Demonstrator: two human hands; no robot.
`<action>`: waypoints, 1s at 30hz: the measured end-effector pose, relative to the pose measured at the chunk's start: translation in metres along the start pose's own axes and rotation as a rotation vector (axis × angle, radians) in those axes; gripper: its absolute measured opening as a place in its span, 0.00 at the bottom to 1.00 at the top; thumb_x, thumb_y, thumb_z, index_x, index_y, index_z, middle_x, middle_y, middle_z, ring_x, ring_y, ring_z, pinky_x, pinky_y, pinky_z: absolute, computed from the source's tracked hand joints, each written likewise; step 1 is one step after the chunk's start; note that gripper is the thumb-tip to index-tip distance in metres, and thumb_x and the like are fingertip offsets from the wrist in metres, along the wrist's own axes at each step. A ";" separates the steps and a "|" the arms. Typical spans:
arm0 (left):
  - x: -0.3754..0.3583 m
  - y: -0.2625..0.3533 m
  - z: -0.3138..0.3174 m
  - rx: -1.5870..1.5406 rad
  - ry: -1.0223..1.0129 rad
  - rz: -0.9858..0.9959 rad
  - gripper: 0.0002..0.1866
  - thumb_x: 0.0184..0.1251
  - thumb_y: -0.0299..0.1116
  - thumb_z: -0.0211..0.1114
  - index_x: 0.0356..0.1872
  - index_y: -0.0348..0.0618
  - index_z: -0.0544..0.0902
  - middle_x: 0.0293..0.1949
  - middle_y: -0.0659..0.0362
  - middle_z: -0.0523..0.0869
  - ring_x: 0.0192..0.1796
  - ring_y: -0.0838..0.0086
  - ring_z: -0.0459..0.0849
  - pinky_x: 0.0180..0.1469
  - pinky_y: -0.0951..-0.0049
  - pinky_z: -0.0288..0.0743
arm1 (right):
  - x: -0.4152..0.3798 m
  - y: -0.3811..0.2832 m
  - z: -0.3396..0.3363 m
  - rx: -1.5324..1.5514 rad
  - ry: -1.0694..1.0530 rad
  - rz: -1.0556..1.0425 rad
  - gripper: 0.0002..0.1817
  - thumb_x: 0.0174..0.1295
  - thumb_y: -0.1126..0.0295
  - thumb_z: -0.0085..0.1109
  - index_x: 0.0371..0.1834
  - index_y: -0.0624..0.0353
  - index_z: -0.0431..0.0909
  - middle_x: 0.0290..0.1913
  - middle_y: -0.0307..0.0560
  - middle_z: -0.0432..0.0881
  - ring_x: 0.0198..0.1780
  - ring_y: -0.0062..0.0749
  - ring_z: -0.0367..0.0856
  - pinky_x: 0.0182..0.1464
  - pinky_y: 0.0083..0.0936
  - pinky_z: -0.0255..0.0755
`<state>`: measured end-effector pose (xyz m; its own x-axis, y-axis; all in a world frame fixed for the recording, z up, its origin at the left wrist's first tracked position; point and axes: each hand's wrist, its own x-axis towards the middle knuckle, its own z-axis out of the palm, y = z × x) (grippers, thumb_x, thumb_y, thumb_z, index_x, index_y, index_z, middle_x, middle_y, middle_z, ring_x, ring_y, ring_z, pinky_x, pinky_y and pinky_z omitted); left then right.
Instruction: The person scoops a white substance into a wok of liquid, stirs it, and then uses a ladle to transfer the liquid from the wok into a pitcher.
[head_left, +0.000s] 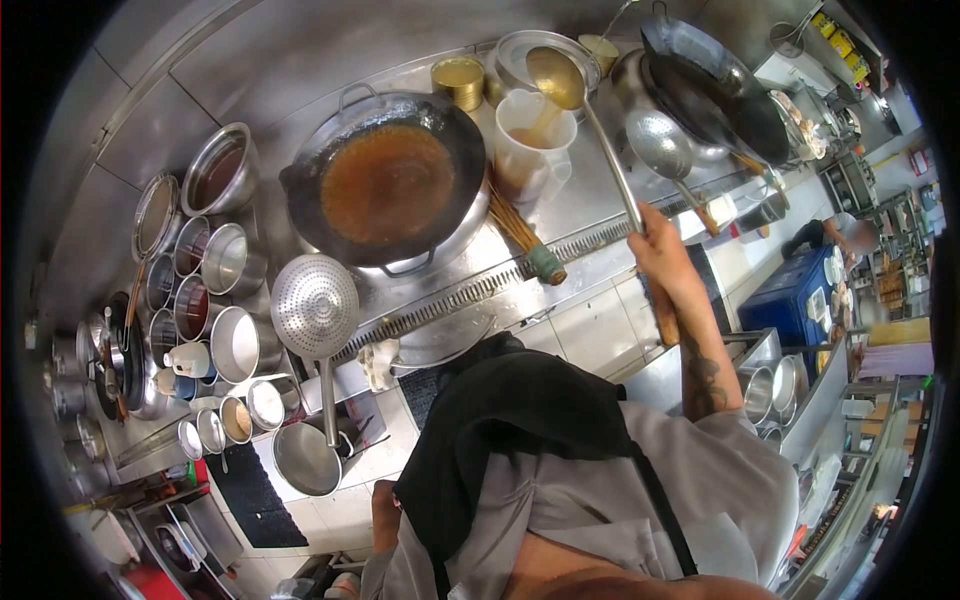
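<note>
My right hand (660, 248) is wrapped round the long handle of a ladle (556, 78). The bowl of the ladle is tilted over a white plastic jug (508, 165), and a yellowish liquid runs down into the jug, which has brown liquid in it. Left of the jug sits a dark wok (305, 205) with reddish-brown liquid. A bamboo wok brush (540, 258) lies between them at the counter's front. Low beside my body hangs my left hand (384, 515), away from the counter; its fingers are mostly hidden.
A large perforated skimmer (315, 305) rests over the left counter edge, near several metal seasoning pots (240, 345). Another skimmer (660, 145) and a second wok (715, 90) are on the right. A metal pot (307, 460) stands below. Far right, a person (840, 235) is by a blue bin (785, 295).
</note>
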<state>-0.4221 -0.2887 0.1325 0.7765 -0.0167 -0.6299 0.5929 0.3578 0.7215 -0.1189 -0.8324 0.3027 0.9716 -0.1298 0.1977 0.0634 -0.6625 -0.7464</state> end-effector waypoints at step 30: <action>0.001 -0.153 -0.074 0.193 0.364 -0.302 0.10 0.70 0.40 0.54 0.47 0.51 0.75 0.42 0.64 0.75 0.44 0.73 0.74 0.51 0.63 0.70 | 0.050 -0.017 0.156 1.305 -0.882 0.928 0.16 0.62 0.73 0.44 0.54 0.65 0.65 0.27 0.35 0.69 0.18 0.16 0.63 0.17 0.16 0.57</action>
<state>-0.5280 -0.2743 0.0006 0.4604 0.2460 -0.8529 0.8344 0.2079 0.5104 -0.0353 -0.7126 0.2258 0.5877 0.5905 -0.5531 -0.8069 0.3780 -0.4538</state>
